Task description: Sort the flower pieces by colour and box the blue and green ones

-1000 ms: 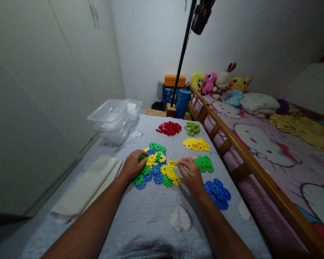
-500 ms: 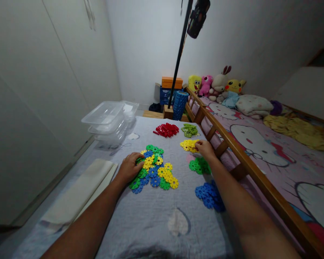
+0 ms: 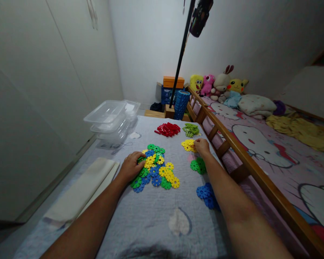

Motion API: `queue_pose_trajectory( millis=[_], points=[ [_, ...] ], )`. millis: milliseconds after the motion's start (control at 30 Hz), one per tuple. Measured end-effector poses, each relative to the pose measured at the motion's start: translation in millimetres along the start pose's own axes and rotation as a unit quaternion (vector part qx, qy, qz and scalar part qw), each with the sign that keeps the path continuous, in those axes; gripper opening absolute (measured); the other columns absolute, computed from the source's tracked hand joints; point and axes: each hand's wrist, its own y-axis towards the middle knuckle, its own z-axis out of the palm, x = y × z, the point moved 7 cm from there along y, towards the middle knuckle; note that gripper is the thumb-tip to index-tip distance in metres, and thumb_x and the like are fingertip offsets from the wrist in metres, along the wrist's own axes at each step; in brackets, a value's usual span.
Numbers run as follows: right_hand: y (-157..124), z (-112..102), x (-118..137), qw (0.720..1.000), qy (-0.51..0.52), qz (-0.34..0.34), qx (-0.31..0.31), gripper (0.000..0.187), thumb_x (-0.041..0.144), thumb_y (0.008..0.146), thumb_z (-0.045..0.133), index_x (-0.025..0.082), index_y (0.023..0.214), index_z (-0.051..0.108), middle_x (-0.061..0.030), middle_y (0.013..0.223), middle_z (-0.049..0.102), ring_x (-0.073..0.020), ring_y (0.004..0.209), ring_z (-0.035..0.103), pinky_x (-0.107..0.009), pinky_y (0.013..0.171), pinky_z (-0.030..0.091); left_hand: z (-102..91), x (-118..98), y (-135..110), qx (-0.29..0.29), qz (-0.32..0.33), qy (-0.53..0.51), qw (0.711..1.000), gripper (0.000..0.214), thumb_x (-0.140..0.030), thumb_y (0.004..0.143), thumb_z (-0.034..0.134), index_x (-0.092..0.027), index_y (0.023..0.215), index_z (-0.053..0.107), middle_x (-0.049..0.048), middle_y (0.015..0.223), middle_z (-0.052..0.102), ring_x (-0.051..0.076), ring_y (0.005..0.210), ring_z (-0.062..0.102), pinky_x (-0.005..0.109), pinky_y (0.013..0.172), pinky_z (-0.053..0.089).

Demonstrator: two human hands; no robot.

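1. Our R hand (image 3: 202, 146) is at the R edge of the yellow pile (image 3: 188, 145); fingertips look drawn together there, but we can't tell if a disc is pinched btwn them.
2. For a clean pick, we'd prob. do best w/ thumb & index on the rim of one top disc, tilting it a bit so the slots don't snag its neighbours.
3. Lift before pulling; dragging sideways could spread the pile, we reckon.
4. Mind the forearm: the green pile (image 3: 194, 165) lies just on our side of the R hand, & the blue pile (image 3: 203, 191) nearer us again, both partly hidden by the arm. Wrist a little high = less risk of brushing them.
5. Our L hand (image 3: 132, 167) rests palm down on the L edge of the mixed pile (image 3: 156, 180), thumb apart from the fingers, green showing in the gap. Light pressure's prob. enough.
6. Pose: R arm reaches well fwd, hand turned in to the L; L arm angles in, bent less far fwd.
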Motion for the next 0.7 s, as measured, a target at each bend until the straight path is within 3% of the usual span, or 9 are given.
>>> queue_pose_trajectory(
  millis=[133,233,333,433,600,700],
  points=[
    [-21,-12,9,0.999,0.022,0.009,-0.035,0.023,0.028,0.072,0.053,0.017,0.081,0.071,-0.0070,0.074,0.071,-0.0195,0.071,0.064,-0.027,0.064,0.048,0.6,1,0,0.002,0.004,0.000,1.000,0.027,-0.035,0.081,0.055,-0.022,0.100,0.068,0.0073,0.110,0.069,0.027,0.107,0.063,0.043,0.099,0.048],
    [-50,-8,30,0.995,0.091,-0.024,-0.018,0.025,0.032,0.074,0.051,0.017,0.084,0.070,-0.0057,0.078,0.071,-0.0183,0.071,0.064,-0.026,0.064,0.049,0.6,1,0,0.003,0.000,0.001,1.000,0.027,-0.035,0.081,0.055,-0.022,0.101,0.068,0.0075,0.111,0.069,0.027,0.108,0.062,0.043,0.100,0.047],
    [-87,16,58,0.986,0.139,-0.068,0.062,0.022,0.031,0.076,0.052,0.018,0.081,0.068,-0.0030,0.075,0.069,-0.0166,0.067,0.062,-0.026,0.063,0.047,-0.2,-1,0,0.007,-0.003,0.004,1.000,0.027,-0.034,0.081,0.054,-0.021,0.101,0.068,0.0081,0.112,0.069,0.027,0.109,0.062,0.043,0.100,0.047],
    [-124,47,85,0.978,0.106,-0.123,0.133,0.018,0.027,0.079,0.054,0.018,0.081,0.069,-0.0031,0.076,0.069,-0.0168,0.071,0.062,-0.027,0.067,0.046,-1.1,-5,-1,0.010,-0.001,0.007,1.000,0.028,-0.032,0.081,0.053,-0.020,0.101,0.068,0.0084,0.112,0.069,0.027,0.110,0.062,0.043,0.101,0.047],
    [-158,78,112,0.971,0.028,-0.208,0.116,0.029,0.025,0.081,0.065,0.017,0.109,0.069,-0.0097,0.106,0.069,-0.0223,0.098,0.061,-0.034,0.091,0.046,-0.6,-5,-2,0.004,0.002,0.008,1.000,0.028,-0.029,0.081,0.052,-0.020,0.102,0.068,0.0090,0.114,0.069,0.027,0.111,0.062,0.044,0.103,0.046],
    [-162,89,114,0.968,-0.011,-0.219,0.119,0.031,0.025,0.083,0.066,0.017,0.112,0.068,-0.0105,0.106,0.068,-0.0247,0.103,0.058,-0.038,0.096,0.044,0.2,-3,-2,0.003,0.002,0.011,1.000,0.028,-0.028,0.081,0.051,-0.021,0.102,0.068,0.0082,0.113,0.069,0.026,0.110,0.062,0.044,0.102,0.046]
  ],
)
